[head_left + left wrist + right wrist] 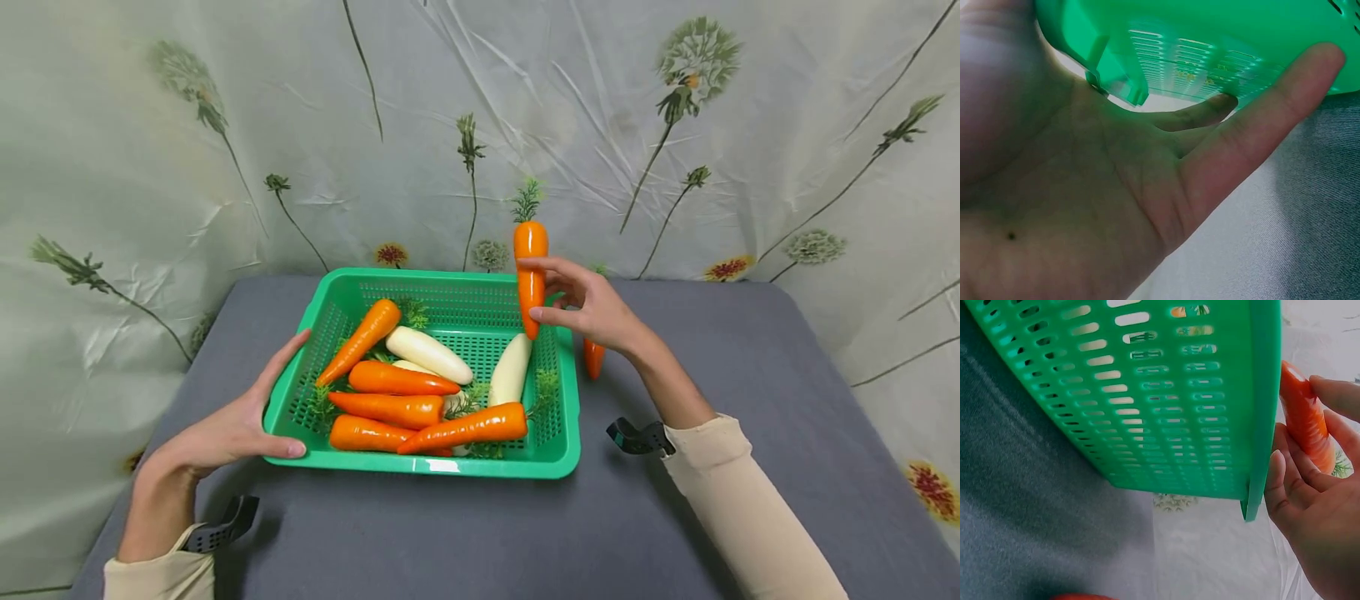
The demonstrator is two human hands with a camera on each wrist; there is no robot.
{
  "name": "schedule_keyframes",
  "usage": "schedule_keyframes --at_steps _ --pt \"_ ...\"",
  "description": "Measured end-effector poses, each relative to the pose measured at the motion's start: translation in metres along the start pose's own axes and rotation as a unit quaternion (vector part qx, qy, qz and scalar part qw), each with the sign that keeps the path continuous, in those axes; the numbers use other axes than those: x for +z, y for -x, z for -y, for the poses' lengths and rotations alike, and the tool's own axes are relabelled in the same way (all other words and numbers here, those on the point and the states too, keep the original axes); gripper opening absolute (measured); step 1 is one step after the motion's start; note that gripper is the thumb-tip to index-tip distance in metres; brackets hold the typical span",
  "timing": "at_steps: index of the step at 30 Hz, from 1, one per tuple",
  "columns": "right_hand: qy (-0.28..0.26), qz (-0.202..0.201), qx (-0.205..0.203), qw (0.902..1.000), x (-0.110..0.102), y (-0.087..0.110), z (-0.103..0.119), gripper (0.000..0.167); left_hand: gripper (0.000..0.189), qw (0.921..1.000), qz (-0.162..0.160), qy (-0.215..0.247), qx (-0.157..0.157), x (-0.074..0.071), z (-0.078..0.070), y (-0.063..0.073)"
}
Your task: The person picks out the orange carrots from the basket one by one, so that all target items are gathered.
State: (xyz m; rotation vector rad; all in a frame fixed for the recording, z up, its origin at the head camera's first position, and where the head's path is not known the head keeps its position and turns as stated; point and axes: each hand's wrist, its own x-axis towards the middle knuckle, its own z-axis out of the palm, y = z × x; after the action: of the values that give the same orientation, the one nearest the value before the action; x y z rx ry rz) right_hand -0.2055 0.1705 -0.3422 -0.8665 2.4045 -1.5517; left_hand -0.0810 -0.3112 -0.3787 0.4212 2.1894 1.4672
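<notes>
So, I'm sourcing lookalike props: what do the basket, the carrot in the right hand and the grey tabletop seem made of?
Basket: probably moulded plastic, glossy; slotted walls and rim highlights suggest it.
Held carrot: likely plastic or coated foam, glossy; sharp highlights hint at an imitation, but which stays open.
Tabletop: apparently fabric-covered, matte; the left wrist view shows fine, woven-looking grain.

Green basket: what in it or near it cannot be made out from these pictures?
Head view: most of the carrot outside the basket, hidden by the right hand.
Left wrist view: what lies inside, mostly hidden by the wall.
Right wrist view: the tip of the held carrot, hidden by the basket; an orange thing, cut off below.
</notes>
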Motion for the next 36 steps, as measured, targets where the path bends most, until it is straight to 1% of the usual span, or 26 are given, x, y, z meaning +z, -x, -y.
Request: schedule_keyframes --at_steps 3,6,10,13,20,30,36 --pt "0.008 -0.012 0.002 0.9999 -0.003 0.006 -0.004 0.062 0.127 0.9999 0.009 0.008 0.003 0.002 0.001 -0.002" --pt "0.008 -0.023 -0.007 0.9997 -0.005 0.008 -0.007 0.062 0.126 1.0 0.003 0.007 0.002 0.0 -0.001 0.0" --pt "-0.006 -0.033 -0.012 0.9994 -0.005 0.01 -0.011 0.063 0.127 0.9998 -0.009 -0.019 -0.003 -0.003 -0.005 0.004" --pt "-0.015 -0.041 -0.011 0.999 -0.006 0.013 -0.015 0.062 0.128 0.9995 -0.014 -0.027 -0.005 -0.004 -0.006 0.005" --pt "-0.026 -0.065 -0.003 0.9976 -0.014 0.021 -0.021 0.062 0.127 0.9999 -0.009 -0.009 -0.004 -0.003 -0.006 0.003" --pt "-0.028 -0.077 0.015 0.9965 -0.021 0.036 -0.032 0.063 0.127 0.9999 0.002 0.013 -0.005 0.0 -0.003 0.0" --pt "-0.028 -0.091 0.012 0.9953 -0.026 0.046 -0.04 0.063 0.128 0.9999 0.002 0.013 -0.011 0.003 -0.001 -0.002"
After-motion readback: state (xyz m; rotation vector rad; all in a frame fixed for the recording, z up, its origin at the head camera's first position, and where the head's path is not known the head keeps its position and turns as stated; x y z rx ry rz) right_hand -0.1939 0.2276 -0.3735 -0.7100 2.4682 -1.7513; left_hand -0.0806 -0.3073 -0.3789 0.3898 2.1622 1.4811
